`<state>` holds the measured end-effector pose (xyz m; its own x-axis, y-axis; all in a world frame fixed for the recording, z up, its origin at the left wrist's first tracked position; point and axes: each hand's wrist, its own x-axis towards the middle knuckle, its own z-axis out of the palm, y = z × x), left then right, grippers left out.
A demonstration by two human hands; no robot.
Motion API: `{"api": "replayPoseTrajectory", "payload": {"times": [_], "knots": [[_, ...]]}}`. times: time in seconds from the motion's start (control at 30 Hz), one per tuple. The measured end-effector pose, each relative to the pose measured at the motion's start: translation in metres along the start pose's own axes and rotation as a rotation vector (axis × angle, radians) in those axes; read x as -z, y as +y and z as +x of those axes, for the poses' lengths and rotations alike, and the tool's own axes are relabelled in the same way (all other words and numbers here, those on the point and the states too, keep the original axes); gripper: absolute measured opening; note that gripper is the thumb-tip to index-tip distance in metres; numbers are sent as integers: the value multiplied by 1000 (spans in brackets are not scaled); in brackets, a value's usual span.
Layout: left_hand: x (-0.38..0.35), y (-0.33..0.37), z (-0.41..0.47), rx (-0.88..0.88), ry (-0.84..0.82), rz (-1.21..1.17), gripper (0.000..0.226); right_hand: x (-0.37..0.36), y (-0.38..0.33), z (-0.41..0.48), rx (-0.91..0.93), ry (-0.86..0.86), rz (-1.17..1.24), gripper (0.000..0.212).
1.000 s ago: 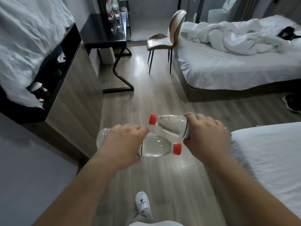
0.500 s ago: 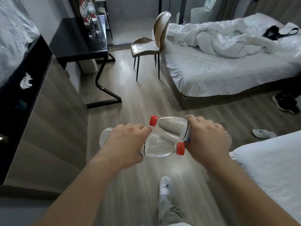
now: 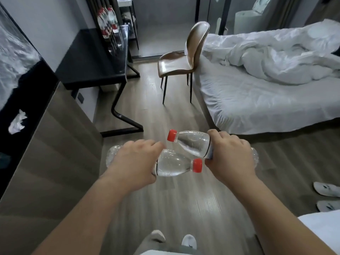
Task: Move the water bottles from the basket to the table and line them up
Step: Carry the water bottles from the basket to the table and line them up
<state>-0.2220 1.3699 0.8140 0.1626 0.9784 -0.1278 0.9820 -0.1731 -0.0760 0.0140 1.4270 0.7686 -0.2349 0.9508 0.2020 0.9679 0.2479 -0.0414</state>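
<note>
Two water bottles are counted near: the left bottle and the right bottle. Further bottles, too clustered to be counted, are seen on one far-left table. One chair is counted, then two beds at right, a far bed and a near bed, and two loose slippers, a farther slipper and a nearer slipper.

The left bottle and the right bottle that I grip are clear, glossy plastic, smooth at the shoulders and ribbed towards the base. Their red caps are duller plastic. The floor is grey-brown wood-look planking, smooth with a soft sheen. The cabinet beside me has a similar wood grain in a satin finish. The desk has a smooth black top with a slight gloss, on what looks like black-painted metal legs. The chair has a shiny brown, leather-like shell on thin dark metal legs. The bed is matt white cloth, its duvet crumpled. The slippers look like soft white cloth.
</note>
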Motion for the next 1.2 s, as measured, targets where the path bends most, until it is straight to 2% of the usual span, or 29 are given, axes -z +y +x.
{"api": "replayPoseTrajectory", "payload": {"times": [0.27, 0.73, 1.2], "knots": [[-12, -75, 131, -12, 37, -30, 50, -40, -14, 143, 27, -34, -48, 57], [6, -202, 357, -74, -2, -28, 53, -91, -39, 379, -35, -33, -41, 57], [53, -287, 588, 83, -24, -26, 47, -141, -24, 661, 64, -103, 7, 57]]}}
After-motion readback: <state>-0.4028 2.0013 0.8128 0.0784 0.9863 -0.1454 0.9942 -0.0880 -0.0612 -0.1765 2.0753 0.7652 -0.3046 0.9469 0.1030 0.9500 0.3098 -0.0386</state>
